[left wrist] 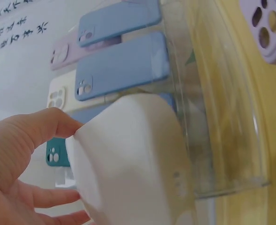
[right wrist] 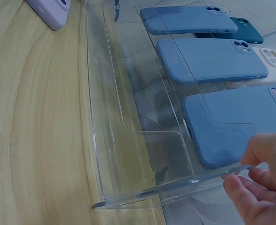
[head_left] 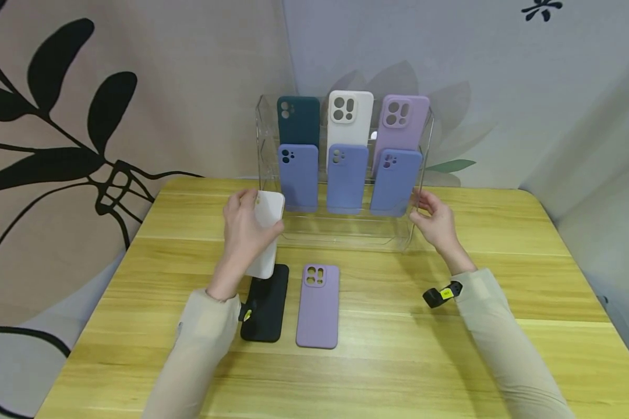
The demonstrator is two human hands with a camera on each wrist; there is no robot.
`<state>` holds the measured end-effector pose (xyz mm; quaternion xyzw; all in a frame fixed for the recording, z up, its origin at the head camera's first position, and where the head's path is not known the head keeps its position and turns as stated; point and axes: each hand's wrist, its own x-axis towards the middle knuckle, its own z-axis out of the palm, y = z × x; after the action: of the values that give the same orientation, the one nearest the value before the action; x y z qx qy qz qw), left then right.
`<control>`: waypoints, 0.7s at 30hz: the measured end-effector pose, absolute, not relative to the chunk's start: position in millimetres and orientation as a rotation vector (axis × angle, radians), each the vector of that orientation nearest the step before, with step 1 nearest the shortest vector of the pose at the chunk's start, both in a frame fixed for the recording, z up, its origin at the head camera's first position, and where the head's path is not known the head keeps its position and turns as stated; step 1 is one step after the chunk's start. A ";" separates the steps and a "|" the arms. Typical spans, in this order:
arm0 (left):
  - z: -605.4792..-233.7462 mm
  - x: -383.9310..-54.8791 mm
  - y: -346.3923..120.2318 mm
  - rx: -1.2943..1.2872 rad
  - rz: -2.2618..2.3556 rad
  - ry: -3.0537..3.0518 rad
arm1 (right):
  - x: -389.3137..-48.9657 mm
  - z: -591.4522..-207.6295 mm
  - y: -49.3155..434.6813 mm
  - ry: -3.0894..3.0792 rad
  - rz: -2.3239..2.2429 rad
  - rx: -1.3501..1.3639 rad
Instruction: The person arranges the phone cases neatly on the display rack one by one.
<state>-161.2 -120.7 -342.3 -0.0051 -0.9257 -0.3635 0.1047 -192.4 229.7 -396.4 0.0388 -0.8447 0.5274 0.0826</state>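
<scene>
My left hand (head_left: 243, 230) grips a white phone case (head_left: 269, 209) by its sides, held tilted above the table. In the left wrist view the white case (left wrist: 128, 159) hides part of the clear display rack (left wrist: 236, 154). My right hand (head_left: 435, 221) pinches the rack's right side panel; in the right wrist view the thumb and fingers of that hand (right wrist: 262, 180) lie on either side of its clear edge. Three blue phone cases (head_left: 347, 180) lean in the rack's middle tier. Behind them stand a dark green case (head_left: 299, 119), a white one (head_left: 361, 125) and a light purple one (head_left: 411, 125).
A black phone case (head_left: 267, 311) lies on the wooden table (head_left: 388, 361), partly under the left hand's case. Beside it lies a purple phone case (head_left: 317, 317). The rack's front tier (head_left: 340, 230) holds no case. A wall with painted leaves (head_left: 60, 64) rises behind.
</scene>
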 end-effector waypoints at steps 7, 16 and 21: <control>-341.6 -174.5 -102.8 -0.056 -1.145 -2.552 | -200.5 -409.9 235.6 -2.516 1.567 0.120; -353.1 -194.0 -77.4 -0.217 -1.116 -2.276 | -200.8 -409.7 236.8 -2.532 1.556 0.101; -360.5 -204.8 -64.6 -0.284 -1.080 -2.153 | -198.0 -403.0 234.3 -2.539 1.562 0.104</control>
<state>-204.8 -64.6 -360.5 -0.1095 -0.8313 -0.4170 0.3507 -198.0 234.3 -403.0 0.0349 -0.8485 0.5220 0.0792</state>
